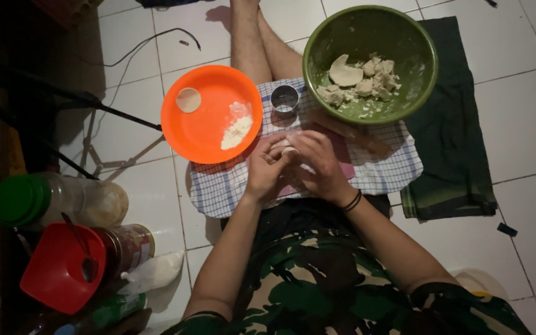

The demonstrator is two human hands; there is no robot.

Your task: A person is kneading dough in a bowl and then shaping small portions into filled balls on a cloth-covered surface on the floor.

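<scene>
While we sat on the tiled floor [522, 118] with our legs stretched out, a small lump of pale dough [288, 149] lay pinched between our two hands, right where the fingertips met. Only a sliver of it showed, so we could not tell its shape or which way its long axis ran. Our left hand [267, 169] curled around it from one side and our right hand [319, 166], with a dark band at the wrist, curled around it from the other; both were closed loosely on the lump, neither clearly nearer to it than the other.

Under the hands lay a blue-checked cloth [379, 167] spread over our lap, with a pinkish board [345, 162] partly hidden beneath the right hand. Just beyond the fingertips stood a small round metal cutter [285, 98]. Beyond the left hand sat an orange plate [201, 133] carrying a heap of flour [237, 130] and one flat dough disc [188, 100]. Beyond the right hand sat a green bowl [417, 43] holding torn dough pieces [361, 84], resting partly on a dark green towel [454, 136]. Well out past the left elbow stood a green-lidded jar [51, 198], a second jar with a red funnel [63, 267], and a white bag [153, 273].
</scene>
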